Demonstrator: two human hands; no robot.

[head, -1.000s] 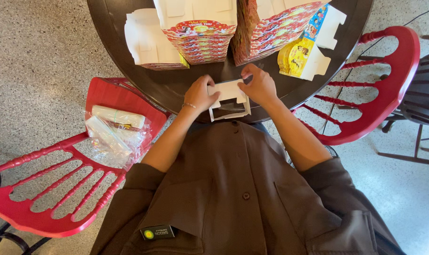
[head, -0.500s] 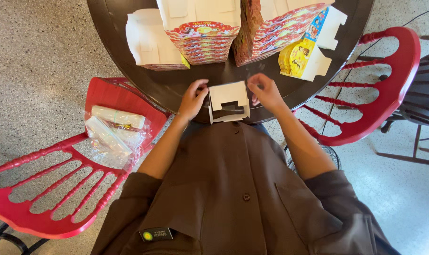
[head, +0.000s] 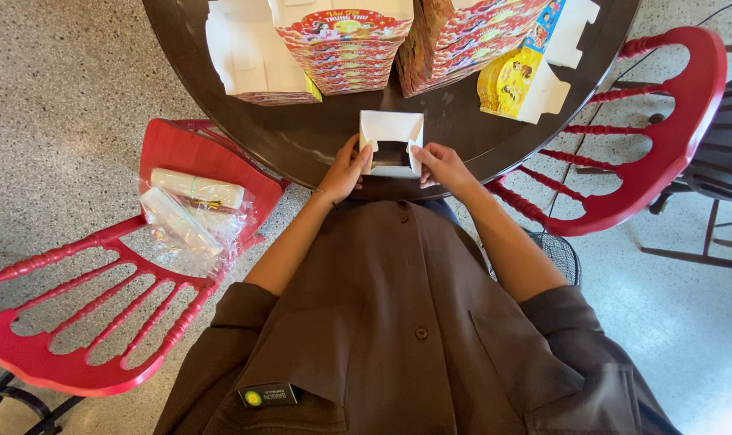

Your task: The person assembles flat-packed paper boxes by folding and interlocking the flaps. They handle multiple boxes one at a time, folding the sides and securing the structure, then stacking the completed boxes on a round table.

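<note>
Seen from above at a dark round table (head: 318, 137): left hand (head: 343, 171) and right hand (head: 442, 167) gripping opposite sides of a small white cardboard box (head: 391, 133), open at the top. Beyond, stacks of colourful flat boxes (head: 346, 40). Alongside, a red chair (head: 100, 266) bearing clear plastic bags (head: 190, 216).

A round, dark brown worktop (head: 318, 137) fills the 12 o'clock part of the view, standing on a speckled grey terrazzo floor (head: 68, 97). A red spindle-back chair (head: 100, 322) sits at 8 o'clock and a second red chair (head: 664, 137) at 2 o'clock. At 3 o'clock stands what may be a darker wooden chair (head: 724, 153), mostly cut off by the edge.
</note>
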